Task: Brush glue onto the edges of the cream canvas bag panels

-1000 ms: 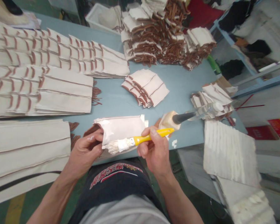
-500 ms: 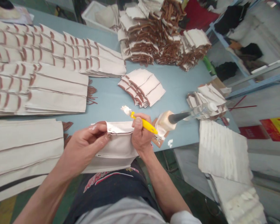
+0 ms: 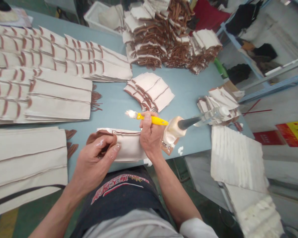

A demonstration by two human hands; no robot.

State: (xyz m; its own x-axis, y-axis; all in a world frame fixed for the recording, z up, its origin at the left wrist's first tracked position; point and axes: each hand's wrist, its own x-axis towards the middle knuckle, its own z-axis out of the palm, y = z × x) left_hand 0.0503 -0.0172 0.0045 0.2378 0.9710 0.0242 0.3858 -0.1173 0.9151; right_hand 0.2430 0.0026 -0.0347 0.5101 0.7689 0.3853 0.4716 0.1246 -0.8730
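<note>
Near the table's front edge, my left hand (image 3: pixel 100 155) pinches the left end of a cream panel with brown edging (image 3: pixel 130 147). The panel is bent over there, and its brown underside shows around my fingers. White smears mark my left thumb and finger. My right hand (image 3: pixel 151 137) is closed around a yellow-handled brush (image 3: pixel 160 121), its bristles coated white and pointing left. The same hand rests against the panel's right end; whether its lower fingers grip it is hidden. Just right of it stands a cream container (image 3: pixel 175 130) with white paste on it.
Rows of overlapping cream panels (image 3: pixel 62 92) cover the table's left side. A small fanned pile (image 3: pixel 155 89) lies ahead, with tall brown-and-white stacks (image 3: pixel 149 46) behind. A dark rod and clear bottle (image 3: pixel 216 115) jut right from the container. White-crusted sheets (image 3: pixel 238 155) hang at right.
The panel's left end has been bent over further, showing more brown underside, and its lower part has come up off my lap. The brush has turned closer to level.
</note>
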